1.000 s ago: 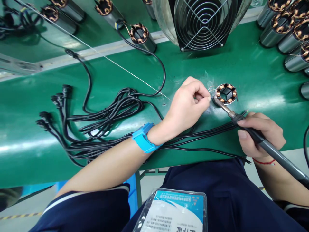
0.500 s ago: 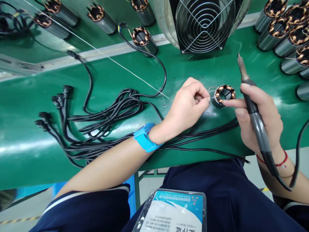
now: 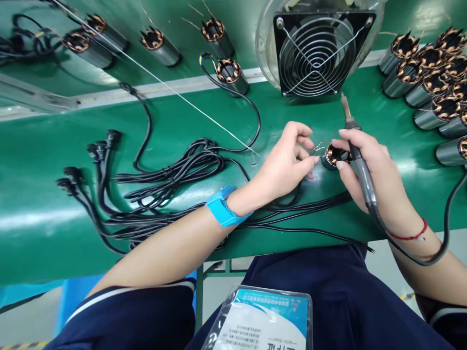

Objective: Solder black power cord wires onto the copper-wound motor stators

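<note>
My right hand (image 3: 379, 170) is wrapped around a soldering iron (image 3: 361, 170), whose tip points up and away toward the fan. Its thumb and index finger also reach the small wound motor stator (image 3: 331, 156), partly covering its copper coils. Just left of the stator is my left hand (image 3: 292, 153), its index finger lifted away from the thumb. The thumb tip lies close to thin wires (image 3: 318, 147) rising from the stator; whether it touches them is hard to see.
A fan with a wire guard (image 3: 315, 65) stands behind my hands. Several stators (image 3: 434, 87) cluster at the right, others (image 3: 160, 46) at the back. Black cables with plugs (image 3: 171, 180) lie to the left and under my left wrist. A white thread (image 3: 189, 102) slants across.
My left fingers have opened from a pinch at the wires. My right hand has moved left with the soldering iron, its thumb and index finger now at the stator. The view has shifted slightly.
</note>
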Available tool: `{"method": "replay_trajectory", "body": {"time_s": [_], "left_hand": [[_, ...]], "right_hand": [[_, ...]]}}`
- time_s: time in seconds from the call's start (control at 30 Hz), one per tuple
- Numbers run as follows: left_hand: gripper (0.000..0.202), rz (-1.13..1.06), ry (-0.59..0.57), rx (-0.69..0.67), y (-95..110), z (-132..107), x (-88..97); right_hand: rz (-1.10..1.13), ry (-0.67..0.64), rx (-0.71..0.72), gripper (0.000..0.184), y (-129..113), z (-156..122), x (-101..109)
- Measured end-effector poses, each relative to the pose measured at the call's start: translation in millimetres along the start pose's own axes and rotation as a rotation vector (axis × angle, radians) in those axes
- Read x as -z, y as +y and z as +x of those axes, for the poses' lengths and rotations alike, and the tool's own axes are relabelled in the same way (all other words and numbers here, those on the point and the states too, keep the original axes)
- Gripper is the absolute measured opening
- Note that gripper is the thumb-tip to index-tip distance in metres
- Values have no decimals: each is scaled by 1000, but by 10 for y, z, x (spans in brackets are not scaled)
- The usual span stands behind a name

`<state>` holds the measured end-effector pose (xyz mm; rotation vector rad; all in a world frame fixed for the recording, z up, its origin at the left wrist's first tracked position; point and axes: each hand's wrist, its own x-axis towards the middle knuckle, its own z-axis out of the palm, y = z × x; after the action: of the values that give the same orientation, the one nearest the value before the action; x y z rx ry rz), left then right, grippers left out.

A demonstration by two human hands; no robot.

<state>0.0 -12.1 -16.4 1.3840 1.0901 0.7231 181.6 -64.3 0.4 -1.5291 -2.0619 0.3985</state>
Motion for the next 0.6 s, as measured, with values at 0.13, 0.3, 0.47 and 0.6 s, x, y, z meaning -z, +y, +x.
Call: {"method": "replay_trajectory", "body": {"time_s": [0.13,0.3,0.47,0.6], "left_hand": [[4,-253,-252,406,123,9,108],[19,-424,-96,416,202,9,153],[15,-335,-73,380,136,6,64],[13,-274,-76,341,111,19,43]], "right_hand": [[-7,-27,56,49,114,102,-117],[-51,79,102,44,110,58,-228],[-6,47,132,47,111,-18,-217],[30,55,159,48,140,-21,-201]]}}
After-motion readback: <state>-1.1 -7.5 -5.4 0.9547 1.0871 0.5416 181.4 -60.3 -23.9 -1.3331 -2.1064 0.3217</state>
